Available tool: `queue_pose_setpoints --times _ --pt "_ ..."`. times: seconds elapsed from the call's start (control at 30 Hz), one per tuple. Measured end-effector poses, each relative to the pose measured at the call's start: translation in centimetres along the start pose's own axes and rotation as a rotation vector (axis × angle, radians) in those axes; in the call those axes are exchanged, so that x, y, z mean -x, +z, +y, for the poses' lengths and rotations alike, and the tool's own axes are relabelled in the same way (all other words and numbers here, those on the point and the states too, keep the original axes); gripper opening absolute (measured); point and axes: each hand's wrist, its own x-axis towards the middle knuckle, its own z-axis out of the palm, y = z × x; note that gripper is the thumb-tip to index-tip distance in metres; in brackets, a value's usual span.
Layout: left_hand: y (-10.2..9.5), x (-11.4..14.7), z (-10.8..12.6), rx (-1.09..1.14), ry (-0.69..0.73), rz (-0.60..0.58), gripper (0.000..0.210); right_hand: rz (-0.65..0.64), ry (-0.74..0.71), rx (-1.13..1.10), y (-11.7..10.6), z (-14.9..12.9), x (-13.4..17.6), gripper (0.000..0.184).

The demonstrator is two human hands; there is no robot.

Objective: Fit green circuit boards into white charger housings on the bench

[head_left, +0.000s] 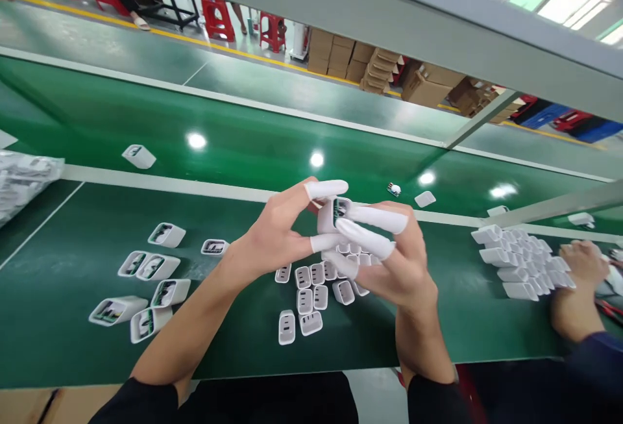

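Observation:
A white charger housing [327,217] with a green circuit board in its open end is held up above the table. My left hand [280,232] grips it from the left, finger above and thumb below. My right hand [402,252] closes on it from the right, two fingertips at the open end by the board and the thumb underneath. White finger cots cover the gripping fingertips of both hands. Below lie several white charger shells [305,300] with slots in their end faces, partly hidden by my right hand. To the left lie several housings [158,267] with boards inside.
A conveyor belt [253,151] runs behind the table edge, carrying a housing [139,156], a small part [394,189] and a white shell [425,199]. Stacked white shells [520,261] stand at right beside another person's hand [584,261]. A plastic bag [26,180] lies far left.

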Motion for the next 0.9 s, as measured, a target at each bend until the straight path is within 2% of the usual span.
queue_pose_setpoints --times 0.13,0.23,0.37,0.43,0.5,0.63,0.77,0.9 --pt "0.0 0.2 0.5 -0.060 0.009 0.029 0.051 -0.001 -0.078 0.100 0.6 -0.1 -0.3 0.062" --pt "-0.4 0.2 0.7 -0.065 0.009 0.035 0.050 0.009 -0.027 0.024 0.5 -0.2 -0.4 0.065" --pt "-0.8 0.2 0.6 0.056 -0.005 -0.053 0.068 0.092 0.220 -0.405 -0.1 0.3 -0.4 0.066" --pt "-0.4 0.3 0.6 0.108 -0.039 -0.060 0.064 0.120 0.347 -0.626 -0.2 0.9 -0.3 0.060" --pt "0.6 0.5 0.7 0.152 -0.077 -0.017 0.050 0.098 0.464 -0.784 -0.1 1.6 -0.3 0.057" --pt "3.6 1.3 1.5 0.282 -0.202 0.165 0.029 0.012 0.611 -0.983 0.6 2.7 -0.5 0.056" --pt "5.7 2.4 1.9 0.433 -0.367 0.280 0.032 -0.010 0.711 -1.025 1.0 2.9 -0.5 0.047" --pt "6.2 3.0 1.8 0.464 -0.448 0.352 0.036 -0.028 0.754 -1.011 0.9 2.7 -0.5 0.040"
